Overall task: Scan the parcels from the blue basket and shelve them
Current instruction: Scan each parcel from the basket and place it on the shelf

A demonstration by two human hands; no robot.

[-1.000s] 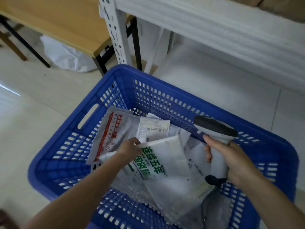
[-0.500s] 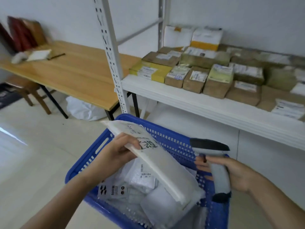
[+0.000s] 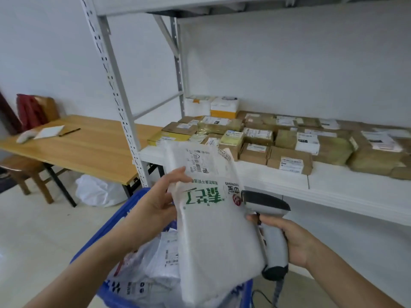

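Lifted since half a second back: white parcel now upright above the blue basket, label facing me just above the thumb of the left hand. Thumb pinches the front; fingers behind I cannot see. Opposite, the right hand curls round the scanner, nose beside the parcel edge, below the label. Risk, I judge: beam misses the label from there, or the slack bag slips the pinch. Basket bottom and scanner cable cut off.
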